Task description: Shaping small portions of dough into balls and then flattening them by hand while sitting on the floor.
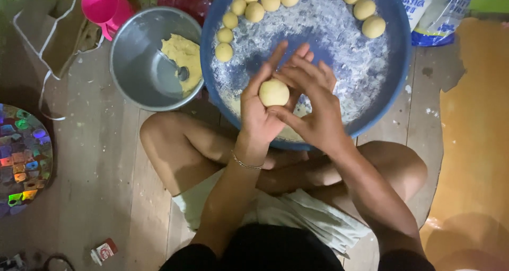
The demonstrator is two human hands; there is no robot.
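A round pale dough ball (273, 92) sits between both my hands, above the near part of a big blue floured basin (395, 32). My left hand (258, 109) cups it from the left with fingers raised. My right hand (313, 104) presses it from the right, fingers spread over the top. Several finished dough balls (365, 9) line the basin's far rim in an arc. More yellow dough (185, 56) lies in a metal bowl (135, 64) to the left, with a spoon in it.
I sit cross-legged on a wooden floor, knees under the basin. A pink plastic jug (106, 6) stands behind the metal bowl. A flour bag (435, 11) lies at the top right. A shiny multicoloured round tray (21, 157) is at the far left, a small packet (103, 250) near it.
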